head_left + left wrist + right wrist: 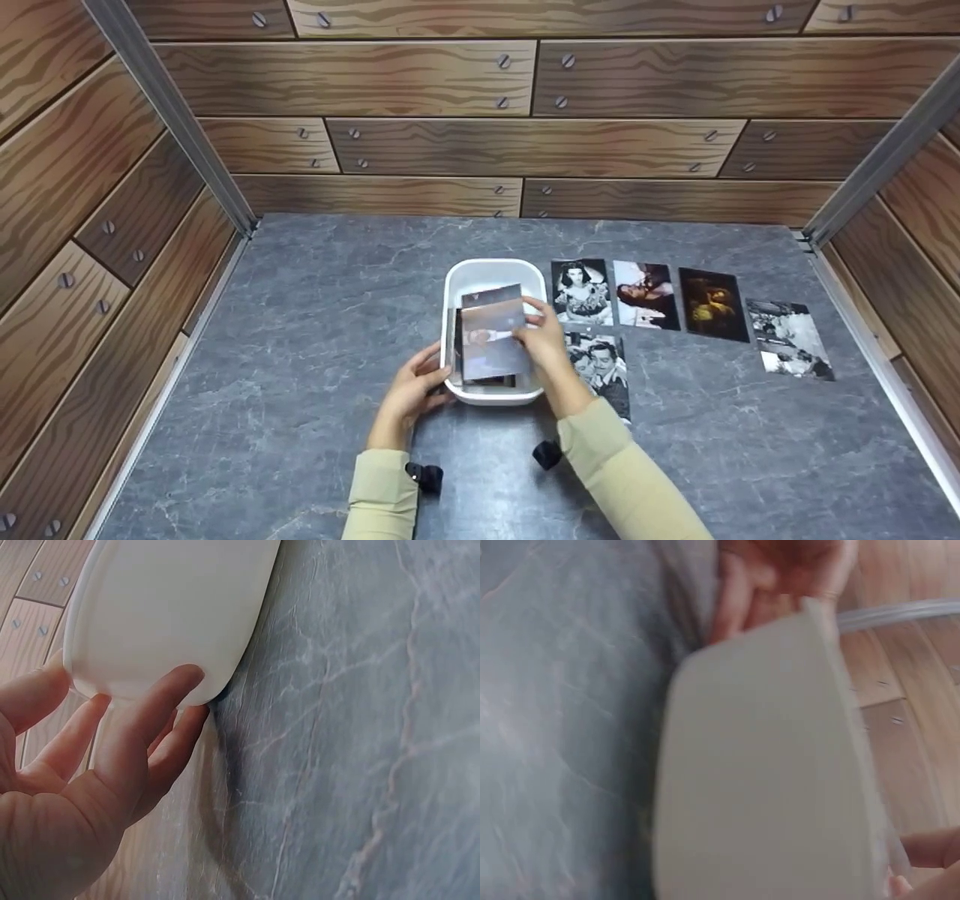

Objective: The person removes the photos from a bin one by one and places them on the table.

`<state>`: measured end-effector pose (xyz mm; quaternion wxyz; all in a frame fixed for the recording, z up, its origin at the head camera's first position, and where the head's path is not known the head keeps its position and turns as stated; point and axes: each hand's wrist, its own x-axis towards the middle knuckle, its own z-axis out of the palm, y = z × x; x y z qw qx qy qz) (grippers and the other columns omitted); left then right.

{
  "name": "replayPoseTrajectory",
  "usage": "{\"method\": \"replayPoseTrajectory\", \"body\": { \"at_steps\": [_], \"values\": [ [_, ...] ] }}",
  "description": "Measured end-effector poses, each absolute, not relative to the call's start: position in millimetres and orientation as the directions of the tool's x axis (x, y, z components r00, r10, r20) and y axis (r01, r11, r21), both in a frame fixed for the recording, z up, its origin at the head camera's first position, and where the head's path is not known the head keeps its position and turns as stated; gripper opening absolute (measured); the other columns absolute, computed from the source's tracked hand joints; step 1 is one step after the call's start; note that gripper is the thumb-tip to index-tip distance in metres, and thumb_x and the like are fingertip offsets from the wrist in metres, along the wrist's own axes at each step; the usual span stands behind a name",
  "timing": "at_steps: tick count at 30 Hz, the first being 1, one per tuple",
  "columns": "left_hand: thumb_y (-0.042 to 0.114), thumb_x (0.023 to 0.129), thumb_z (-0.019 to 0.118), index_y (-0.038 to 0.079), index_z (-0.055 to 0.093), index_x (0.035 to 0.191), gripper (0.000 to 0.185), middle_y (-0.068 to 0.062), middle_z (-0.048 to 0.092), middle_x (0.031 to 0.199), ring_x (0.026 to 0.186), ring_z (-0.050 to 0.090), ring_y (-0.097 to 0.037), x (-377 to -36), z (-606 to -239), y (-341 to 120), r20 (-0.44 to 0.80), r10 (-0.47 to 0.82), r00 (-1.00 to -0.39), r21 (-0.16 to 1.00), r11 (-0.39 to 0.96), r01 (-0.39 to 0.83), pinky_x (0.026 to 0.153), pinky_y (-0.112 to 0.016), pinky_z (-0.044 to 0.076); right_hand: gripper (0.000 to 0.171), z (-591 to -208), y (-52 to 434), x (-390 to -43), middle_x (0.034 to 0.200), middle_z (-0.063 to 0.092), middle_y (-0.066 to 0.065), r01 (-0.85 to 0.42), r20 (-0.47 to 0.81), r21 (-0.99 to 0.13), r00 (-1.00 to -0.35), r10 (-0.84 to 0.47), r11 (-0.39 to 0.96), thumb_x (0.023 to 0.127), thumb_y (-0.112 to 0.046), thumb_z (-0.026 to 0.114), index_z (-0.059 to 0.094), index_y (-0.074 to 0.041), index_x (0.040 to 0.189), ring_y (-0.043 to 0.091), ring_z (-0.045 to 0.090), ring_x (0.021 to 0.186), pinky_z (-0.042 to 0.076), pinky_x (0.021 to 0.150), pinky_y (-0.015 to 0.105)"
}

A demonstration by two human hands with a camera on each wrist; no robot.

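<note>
Nearest to you, two pale beige sleeves enter from the bottom edge, each with a small black wrist camera beside it. Your left hand (411, 390) rests against the near left corner of the white rounded-rectangle plastic tub (459, 279); the left wrist view shows the fingers (154, 720) relaxed and only lightly bent, touching the tub's smooth outer wall (165, 615) without closing round it. Your right hand (541, 339) is at the tub's right side and pinches the right edge of a glossy photo print (491, 330), held tilted above the tub. That print is mostly grey-blue with a pale figure across its middle; finer detail cannot be read. Beneath it, further prints stand or lie inside the tub, dark edges showing at the near wall. The tub sits on the grey marble-patterned tabletop (300, 337), slightly left of centre.

Just right of your right hand, a black-and-white photograph of two people (600, 364) lies flat on the tabletop, partly covered by your forearm. Beyond it, a row of four prints lies side by side: a black-and-white portrait of a dark-haired woman (581, 291), a colour print with dark red tones (645, 295), a dark print with a yellowish figure (712, 304), and a black-and-white scene (791, 339) set slightly apart at the right.

Farthest off, walls of printed wood-plank pattern with screw heads (480, 82) enclose the tabletop
</note>
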<state>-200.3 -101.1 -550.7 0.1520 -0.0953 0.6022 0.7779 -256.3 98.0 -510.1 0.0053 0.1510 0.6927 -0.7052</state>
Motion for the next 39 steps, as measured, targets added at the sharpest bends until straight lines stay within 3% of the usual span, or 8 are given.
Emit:
{"method": "replayPoseTrajectory", "body": {
  "at_steps": [8,21,23,26,30,34,39],
  "values": [
    [0.000,0.093,0.056,0.001,0.033,0.148,0.059,-0.034,0.038,0.143,0.107,0.059,-0.032,-199.0,-550.2,-99.8,-0.340,0.111,-0.934,0.905,-0.232,-0.357,0.081,-0.042,0.060,0.062,-489.6,150.9,-247.9,0.096,0.058,0.008,0.184,-0.204,-0.977,-0.956,0.212,-0.108,0.079,0.020,0.054,0.046,0.001,0.137,0.009,0.055,0.076,0.053,0.066,0.017],
    [-0.001,0.092,0.057,0.000,0.033,0.148,0.061,-0.035,0.040,0.141,0.104,0.060,-0.030,-198.9,-551.5,-98.8,-0.338,0.111,-0.935,0.903,-0.242,-0.355,0.079,-0.040,0.061,0.064,-506.1,275.3,-231.1,0.076,0.058,-0.014,0.166,-0.180,-0.984,-0.932,0.314,-0.070,0.081,0.020,0.055,0.036,0.009,0.141,-0.003,0.054,0.075,0.051,0.067,0.011],
    [-0.001,0.092,0.057,0.001,0.034,0.148,0.060,-0.034,0.041,0.141,0.104,0.060,-0.030,-199.3,-551.1,-99.5,-0.341,0.106,-0.934,0.903,-0.239,-0.357,0.078,-0.040,0.061,0.059,-511.4,293.9,-226.0,0.074,0.059,-0.015,0.178,-0.193,-0.981,-0.924,0.330,-0.075,0.082,0.019,0.054,0.042,0.005,0.137,-0.003,0.055,0.074,0.051,0.065,0.011],
    [-0.001,0.093,0.056,0.001,0.034,0.148,0.060,-0.034,0.040,0.140,0.105,0.060,-0.030,-199.5,-550.6,-100.4,-0.341,0.103,-0.934,0.904,-0.236,-0.356,0.079,-0.041,0.061,0.050,-520.1,317.0,-217.7,0.071,0.059,-0.016,0.183,-0.205,-0.979,-0.909,0.362,-0.093,0.082,0.020,0.054,0.056,-0.014,0.120,-0.002,0.054,0.069,0.050,0.059,0.012],
    [-0.002,0.093,0.055,0.000,0.032,0.149,0.061,-0.034,0.039,0.141,0.104,0.059,-0.029,-198.1,-550.2,-100.6,-0.337,0.106,-0.936,0.904,-0.243,-0.353,0.080,-0.042,0.061,0.054,-533.7,341.0,-205.5,0.070,0.061,-0.017,0.212,-0.229,-0.973,-0.916,0.330,-0.089,0.082,0.019,0.054,0.056,-0.033,0.096,-0.002,0.055,0.065,0.049,0.057,0.012],
    [-0.002,0.093,0.056,0.000,0.030,0.149,0.061,-0.035,0.038,0.142,0.105,0.059,-0.029,-197.4,-550.4,-100.4,-0.330,0.117,-0.937,0.905,-0.243,-0.349,0.081,-0.042,0.060,0.051,-545.6,354.1,-196.7,0.070,0.063,-0.017,0.283,-0.286,-0.958,-0.917,0.277,-0.053,0.083,0.018,0.056,0.056,-0.027,0.108,-0.002,0.056,0.065,0.051,0.059,0.012],
    [-0.002,0.093,0.055,0.000,0.031,0.149,0.061,-0.035,0.038,0.142,0.106,0.058,-0.030,-198.2,-549.8,-99.9,-0.332,0.114,-0.936,0.905,-0.242,-0.350,0.081,-0.041,0.060,0.057,-553.6,357.5,-195.6,0.070,0.061,-0.016,0.317,-0.277,-0.943,-0.915,0.294,0.098,0.081,0.015,0.058,0.042,0.006,0.135,-0.003,0.055,0.065,0.050,0.060,0.013]
  ]
}}
